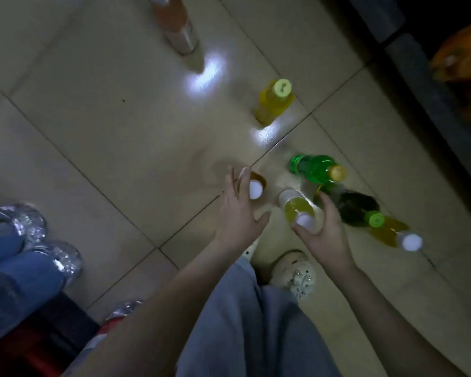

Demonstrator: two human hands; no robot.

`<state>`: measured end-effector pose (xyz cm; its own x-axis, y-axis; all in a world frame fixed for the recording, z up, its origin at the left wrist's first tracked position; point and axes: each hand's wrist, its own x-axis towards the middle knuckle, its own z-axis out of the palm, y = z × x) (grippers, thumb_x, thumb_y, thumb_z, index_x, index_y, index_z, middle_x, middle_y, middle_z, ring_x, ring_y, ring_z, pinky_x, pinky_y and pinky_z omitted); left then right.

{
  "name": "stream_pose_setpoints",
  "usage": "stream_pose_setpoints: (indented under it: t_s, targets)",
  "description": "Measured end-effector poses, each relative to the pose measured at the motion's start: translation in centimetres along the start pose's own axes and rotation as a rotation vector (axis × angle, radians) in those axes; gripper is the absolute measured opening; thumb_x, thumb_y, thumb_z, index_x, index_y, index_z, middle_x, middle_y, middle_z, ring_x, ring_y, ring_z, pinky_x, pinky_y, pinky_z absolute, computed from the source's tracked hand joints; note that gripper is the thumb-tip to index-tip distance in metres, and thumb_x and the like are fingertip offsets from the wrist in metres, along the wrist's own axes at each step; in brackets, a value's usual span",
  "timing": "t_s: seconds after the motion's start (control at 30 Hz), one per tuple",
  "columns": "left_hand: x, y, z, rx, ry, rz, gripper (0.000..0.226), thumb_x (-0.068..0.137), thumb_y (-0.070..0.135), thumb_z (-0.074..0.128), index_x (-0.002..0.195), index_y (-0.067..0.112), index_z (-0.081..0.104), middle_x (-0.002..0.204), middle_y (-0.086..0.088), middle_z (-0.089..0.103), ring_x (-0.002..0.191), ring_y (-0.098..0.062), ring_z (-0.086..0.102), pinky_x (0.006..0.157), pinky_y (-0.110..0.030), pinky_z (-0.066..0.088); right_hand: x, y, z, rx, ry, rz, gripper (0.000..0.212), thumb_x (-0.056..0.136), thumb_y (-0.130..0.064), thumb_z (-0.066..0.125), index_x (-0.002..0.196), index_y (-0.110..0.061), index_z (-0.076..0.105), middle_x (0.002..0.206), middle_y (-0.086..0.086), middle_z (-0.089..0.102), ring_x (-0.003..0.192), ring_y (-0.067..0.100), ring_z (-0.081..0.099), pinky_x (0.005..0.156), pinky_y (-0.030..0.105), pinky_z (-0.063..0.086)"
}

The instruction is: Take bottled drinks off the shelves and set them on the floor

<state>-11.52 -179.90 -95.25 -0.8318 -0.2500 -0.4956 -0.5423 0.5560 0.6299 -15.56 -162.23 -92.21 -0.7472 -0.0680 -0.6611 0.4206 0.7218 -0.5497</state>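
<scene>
Yellow bottle (294,208) is clasped cap-up in the right grip (325,232), probably to join the floor (120,131) cluster. The left grip (238,213) is spread wide beside the amber bottle (255,189), probably steadying it.

- A small shop or its stockroom is suggested, though this cannot be settled for certain.
- A dark shelf unit (430,104) is seen along the upper right edge, and orange packaged goods (462,58) are kept inside it.
- On the tiled floor (93,118) near the shelf unit, differing drinks are gathered: a yellow bottle (273,102), a green bottle (316,168) and a dark bottle (356,205).
- Well apart from the shelf unit, at the far left, shrink-wrapped multipacks (27,224) of bottles are laid side by side, as bulk stock.
- The room is dimly lit, and lamp glare (206,74) is reflected in the glossy tiles to the left of the shelf unit.
</scene>
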Motion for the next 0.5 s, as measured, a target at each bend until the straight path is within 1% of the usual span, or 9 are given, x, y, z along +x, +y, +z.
stream_pose_setpoints:
  t_s: [0.03, 0.1, 0.13, 0.2, 0.27, 0.3, 0.33, 0.4, 0.5]
  targets:
    - [-0.9, 2.0, -2.0, 0.005, -0.063, 0.008, 0.096, 0.073, 0.026, 0.077, 0.148, 0.02, 0.017, 0.155, -0.02, 0.013, 0.139, -0.036, 0.026, 0.101, -0.044, 0.041, -1.1, -1.8, -1.0, -0.019, -0.008, -0.024, 0.079, 0.078, -0.019, 0.077, 0.145, -0.01, 0.035, 0.147, 0.009, 0.04, 0.136, 0.023, 0.036, 0.109, 0.031, 0.03]
    - [-2.4, 6.2, -6.1, 0.083, -0.184, 0.03, 0.076, 0.082, 0.026, 0.068, 0.146, 0.013, 0.03, 0.15, -0.018, 0.027, 0.132, -0.034, 0.037, 0.098, -0.035, 0.04, -3.4, -6.1, -3.5, -0.033, 0.009, -0.07, 0.067, 0.082, -0.02, 0.073, 0.14, -0.007, 0.042, 0.142, 0.012, 0.046, 0.132, 0.025, 0.041, 0.102, 0.022, 0.03]
    - [-3.2, 8.5, -8.4, 0.128, -0.236, 0.029, 0.066, 0.086, 0.026, 0.062, 0.144, 0.01, 0.035, 0.145, -0.018, 0.035, 0.129, -0.034, 0.04, 0.097, -0.034, 0.039, -4.6, -8.5, -5.0, -0.039, 0.021, -0.088, 0.062, 0.084, -0.02, 0.072, 0.138, -0.007, 0.044, 0.139, 0.012, 0.048, 0.129, 0.025, 0.044, 0.099, 0.021, 0.031]
    - [-4.3, 13.8, -13.3, 0.14, -0.28, 0.043, 0.057, 0.088, 0.025, 0.055, 0.14, 0.007, 0.041, 0.137, -0.019, 0.046, 0.126, -0.035, 0.044, 0.098, -0.036, 0.039, -7.1, -13.8, -8.7, -0.039, 0.053, -0.133, 0.055, 0.087, -0.02, 0.068, 0.136, -0.007, 0.047, 0.136, 0.011, 0.051, 0.126, 0.024, 0.047, 0.101, 0.024, 0.035]
    - [-5.4, 19.6, -18.6, 0.112, -0.29, 0.067, 0.054, 0.09, 0.02, 0.055, 0.141, 0.011, 0.041, 0.135, -0.017, 0.049, 0.121, -0.035, 0.048, 0.097, -0.038, 0.041, -9.9, -19.1, -13.0, -0.03, 0.104, -0.177, 0.051, 0.088, -0.021, 0.066, 0.134, -0.009, 0.048, 0.132, 0.01, 0.054, 0.119, 0.025, 0.053, 0.099, 0.035, 0.044]
    - [-6.0, 22.7, -21.3, 0.113, -0.279, 0.079, 0.053, 0.091, 0.02, 0.055, 0.141, 0.015, 0.04, 0.136, -0.015, 0.049, 0.12, -0.034, 0.05, 0.097, -0.038, 0.042, -11.5, -22.0, -15.4, -0.041, 0.127, -0.2, 0.05, 0.088, -0.021, 0.066, 0.133, -0.01, 0.049, 0.13, 0.01, 0.055, 0.116, 0.025, 0.056, 0.096, 0.037, 0.046]
    - [-6.2, 25.1, -23.3, 0.116, -0.263, 0.086, 0.051, 0.092, 0.021, 0.055, 0.141, 0.017, 0.041, 0.136, -0.014, 0.05, 0.12, -0.032, 0.052, 0.097, -0.038, 0.043, -12.4, -24.1, -17.1, -0.061, 0.143, -0.231, 0.048, 0.088, -0.021, 0.065, 0.132, -0.01, 0.05, 0.127, 0.009, 0.056, 0.114, 0.024, 0.057, 0.093, 0.036, 0.047]
    - [-7.3, 31.4, -28.5, 0.103, -0.207, 0.158, 0.048, 0.092, 0.021, 0.055, 0.138, 0.017, 0.045, 0.13, -0.015, 0.056, 0.117, -0.032, 0.054, 0.096, -0.037, 0.045, -15.8, -29.9, -22.3, -0.076, 0.205, -0.322, 0.045, 0.089, -0.018, 0.065, 0.131, -0.009, 0.051, 0.125, 0.009, 0.057, 0.111, 0.021, 0.057, 0.092, 0.031, 0.045]
    - [-10.3, 41.7, -36.1, 0.082, -0.132, 0.348, 0.04, 0.093, 0.021, 0.055, 0.132, 0.015, 0.05, 0.121, -0.012, 0.061, 0.111, -0.029, 0.057, 0.093, -0.038, 0.047, -21.9, -38.0, -30.8, -0.068, 0.374, -0.449, 0.037, 0.092, -0.019, 0.06, 0.128, -0.011, 0.053, 0.125, 0.006, 0.056, 0.108, 0.018, 0.059, 0.088, 0.026, 0.046]
